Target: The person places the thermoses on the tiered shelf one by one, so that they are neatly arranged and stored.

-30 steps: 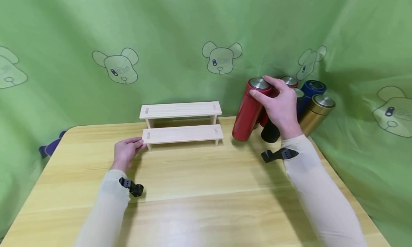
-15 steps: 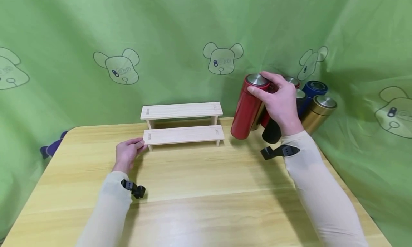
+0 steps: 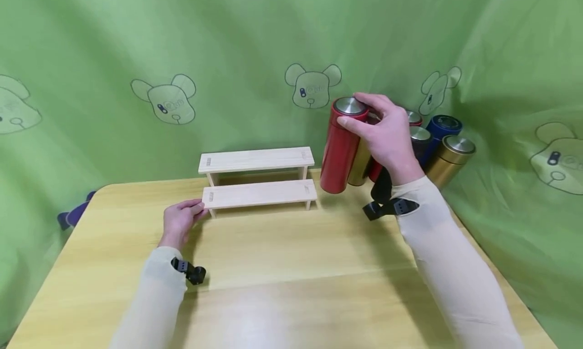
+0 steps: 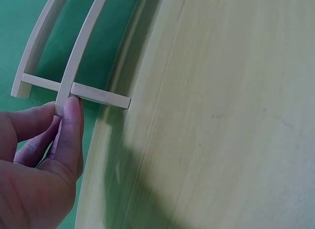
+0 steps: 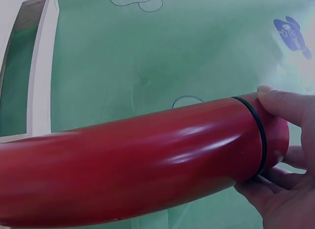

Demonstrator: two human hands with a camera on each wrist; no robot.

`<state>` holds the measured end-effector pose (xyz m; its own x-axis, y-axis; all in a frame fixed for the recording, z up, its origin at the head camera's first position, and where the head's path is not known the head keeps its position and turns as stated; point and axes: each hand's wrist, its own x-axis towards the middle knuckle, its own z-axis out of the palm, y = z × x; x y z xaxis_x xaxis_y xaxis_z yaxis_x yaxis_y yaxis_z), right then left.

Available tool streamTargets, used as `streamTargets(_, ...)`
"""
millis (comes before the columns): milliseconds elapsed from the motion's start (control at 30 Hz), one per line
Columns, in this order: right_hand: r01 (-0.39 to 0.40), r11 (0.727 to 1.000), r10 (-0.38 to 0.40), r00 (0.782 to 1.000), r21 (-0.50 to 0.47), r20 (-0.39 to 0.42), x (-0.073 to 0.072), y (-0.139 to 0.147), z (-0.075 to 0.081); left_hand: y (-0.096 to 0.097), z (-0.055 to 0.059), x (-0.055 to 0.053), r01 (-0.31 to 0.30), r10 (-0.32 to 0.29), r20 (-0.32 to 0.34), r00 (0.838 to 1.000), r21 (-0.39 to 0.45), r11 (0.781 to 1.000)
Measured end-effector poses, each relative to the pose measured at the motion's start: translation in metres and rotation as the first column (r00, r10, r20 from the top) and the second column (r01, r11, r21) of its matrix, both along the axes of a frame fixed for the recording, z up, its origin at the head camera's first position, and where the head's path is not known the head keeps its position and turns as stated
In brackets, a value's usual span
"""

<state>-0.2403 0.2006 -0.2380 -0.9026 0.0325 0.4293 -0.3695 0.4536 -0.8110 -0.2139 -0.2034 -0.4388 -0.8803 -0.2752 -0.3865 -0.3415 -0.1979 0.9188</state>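
My right hand point(image 3: 387, 134) grips a red thermos bottle point(image 3: 339, 154) round its lid, thumb in front and fingers behind. The bottle hangs slightly tilted to the right of the wooden shelf, its base over the back of the table. In the right wrist view the red thermos point(image 5: 147, 165) fills the lower half, with fingers point(image 5: 288, 106) at its lid end. My left hand point(image 3: 179, 220) pinches the left end of the lower board point(image 3: 259, 193) of the two-tier wooden shelf. The left wrist view shows thumb and fingers on that board end point(image 4: 74, 66), beside a short leg.
Behind my right hand stand several more thermoses: gold point(image 3: 360, 162), black point(image 3: 416, 141), blue point(image 3: 442, 129), another gold one point(image 3: 451, 157) and a red one point(image 3: 412, 117). A green curtain point(image 3: 237, 50) hangs at the table's back and right. The upper shelf board point(image 3: 255, 159) stands behind the lower.
My right hand has lifted the red thermos a little and moved it left, toward the shelf, uncovering a gold thermos behind it. My left hand stays on the board's end.
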Motion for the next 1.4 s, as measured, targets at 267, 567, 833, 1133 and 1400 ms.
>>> streamTargets(267,-0.088,0.996,0.088,0.996,0.020,-0.020,-0.006,-0.016,0.005,-0.002,-0.001,0.000,0.005,-0.005,-0.003,1.000,-0.040,0.999)
streamTargets(567,-0.167,0.985,0.168,0.985,0.042,-0.038,-0.008,-0.036,0.016,-0.003,0.000,-0.003,0.006,-0.006,-0.001,1.000,-0.009,1.000)
streamTargets(833,-0.206,0.974,0.213,0.975,0.098,-0.065,-0.011,-0.051,0.017,-0.001,0.000,-0.006,0.020,-0.020,-0.011,1.000,0.002,1.000)
streamTargets(1133,-0.241,0.970,0.243,0.968,0.041,-0.065,-0.016,-0.067,0.023,0.001,0.000,-0.005,0.028,-0.028,-0.004,1.000,-0.027,0.999)
streamTargets(1400,-0.287,0.958,0.285,0.955,-0.011,-0.083,-0.023,-0.086,0.025,-0.002,0.000,-0.003,0.004,-0.004,-0.012,1.000,-0.047,0.999)
